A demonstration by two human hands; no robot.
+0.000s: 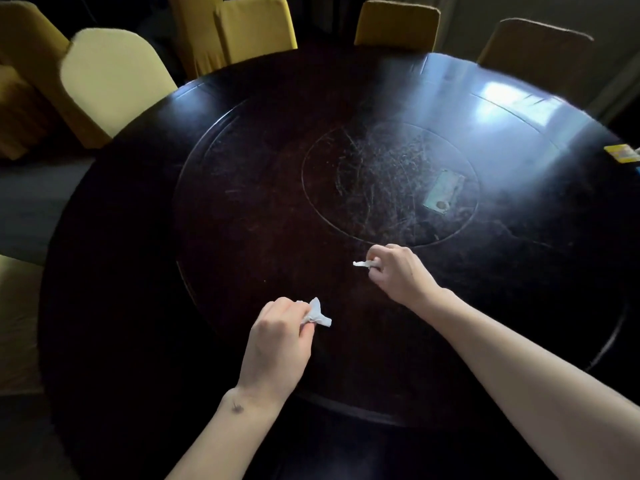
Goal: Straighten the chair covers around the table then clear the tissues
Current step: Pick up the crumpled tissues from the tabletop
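Observation:
Over the near half of a dark round table (138, 271), both my hands hold tissues. My left hand (277, 344) is closed around a crumpled white tissue (318, 315) that sticks out past the thumb. Further in, my right hand (398, 271) pinches a smaller white tissue (362, 264), only its tip showing beyond the fingers. Yellow-covered chairs ring the far side: a pale one (114, 77) at left, one (256, 26) at the back, one (398, 26) back right and a darker one (536, 53) at far right.
The table has a scratched inset disc (381, 174) with a small metal plate (445, 195) on it. A yellow packet (621, 154) lies at the table's right edge. More yellow chairs (20, 64) stand at far left, and another cover (17, 323) at near left.

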